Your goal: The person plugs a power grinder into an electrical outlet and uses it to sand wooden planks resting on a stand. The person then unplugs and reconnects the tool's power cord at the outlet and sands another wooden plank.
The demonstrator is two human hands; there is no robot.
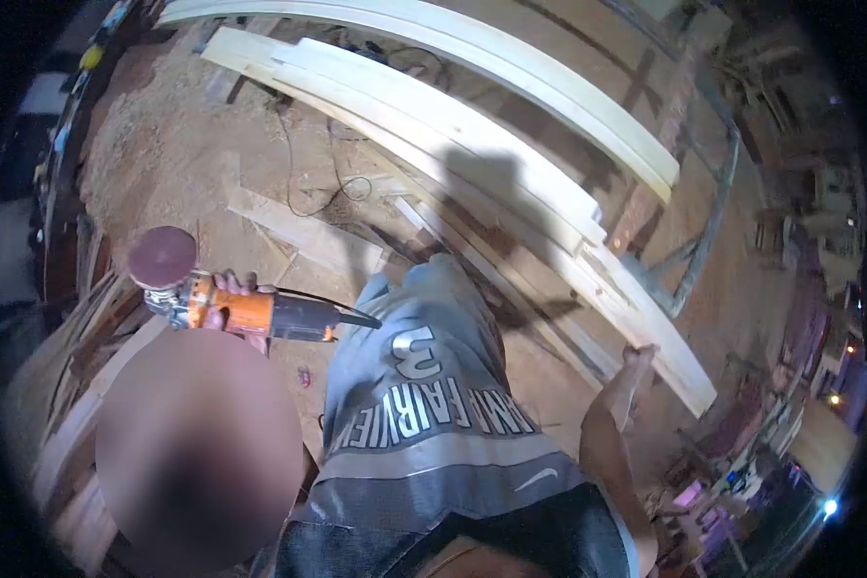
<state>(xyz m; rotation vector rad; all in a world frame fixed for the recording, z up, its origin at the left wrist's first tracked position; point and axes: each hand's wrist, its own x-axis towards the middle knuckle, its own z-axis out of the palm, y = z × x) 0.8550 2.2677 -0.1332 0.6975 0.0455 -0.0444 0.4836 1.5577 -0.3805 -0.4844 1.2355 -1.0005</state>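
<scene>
My left hand (pixel 239 306) is wrapped round the orange body of an angle grinder (pixel 246 312), held up at the left of the head view. A round reddish-brown sanding disc (pixel 163 256) sits on its head, facing up, and a black cord leaves its rear end. My left forearm is hidden behind a blurred circle. On the other side, my right hand (pixel 639 358) is closed on the near edge of a long, pale curved wooden beam (pixel 453 120), close to its right end. The beam slants from upper left to lower right in front of me.
A second pale curved beam (pixel 433 27) lies beyond the first. Loose boards (pixel 303 231) and sawdust (pixel 154 144) cover the ground, with a thin cable (pixel 332 197) looping across it. A metal frame (pixel 708 231) stands at the right. Offcuts lie along the left.
</scene>
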